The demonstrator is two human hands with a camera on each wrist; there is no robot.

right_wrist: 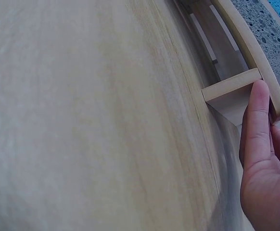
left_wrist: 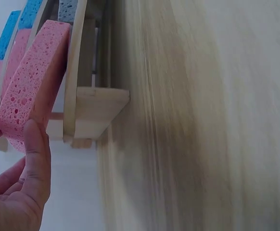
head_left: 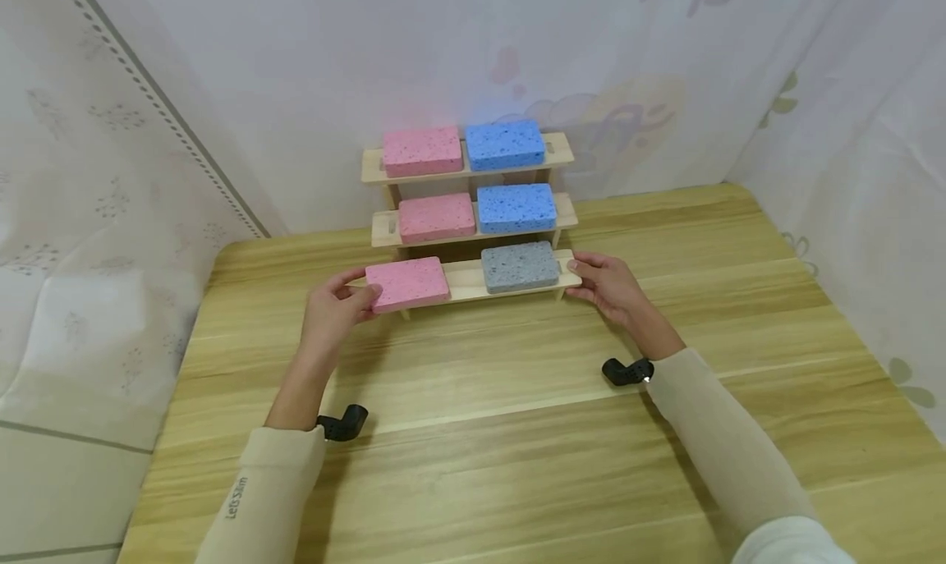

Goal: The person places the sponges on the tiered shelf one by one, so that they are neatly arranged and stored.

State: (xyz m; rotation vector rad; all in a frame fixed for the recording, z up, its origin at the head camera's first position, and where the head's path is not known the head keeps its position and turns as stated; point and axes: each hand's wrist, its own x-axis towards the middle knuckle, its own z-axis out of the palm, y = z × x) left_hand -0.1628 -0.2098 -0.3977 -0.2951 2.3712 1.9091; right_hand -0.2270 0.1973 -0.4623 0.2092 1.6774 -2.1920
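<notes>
On the lowest step of a three-step wooden rack (head_left: pixel 466 281) lies a pink sponge (head_left: pixel 407 283), at the left end. My left hand (head_left: pixel 332 308) pinches its outer end between thumb and fingers; in the left wrist view the sponge (left_wrist: pixel 31 79) sits tilted over the step's edge. A grey sponge (head_left: pixel 521 267) rests toward the right of the same step. My right hand (head_left: pixel 609 285) grips that step's right end, thumb on top and fingers beneath, also visible in the right wrist view around the board (right_wrist: pixel 262 62).
Pink sponges (head_left: pixel 422 151) and blue sponges (head_left: pixel 506 145) sit in pairs on the two upper steps, pink left, blue right. The rack stands near the back of the wood-grain table (head_left: pixel 473 465). Pale patterned cloth (head_left: pixel 296 96) hangs behind and at both sides.
</notes>
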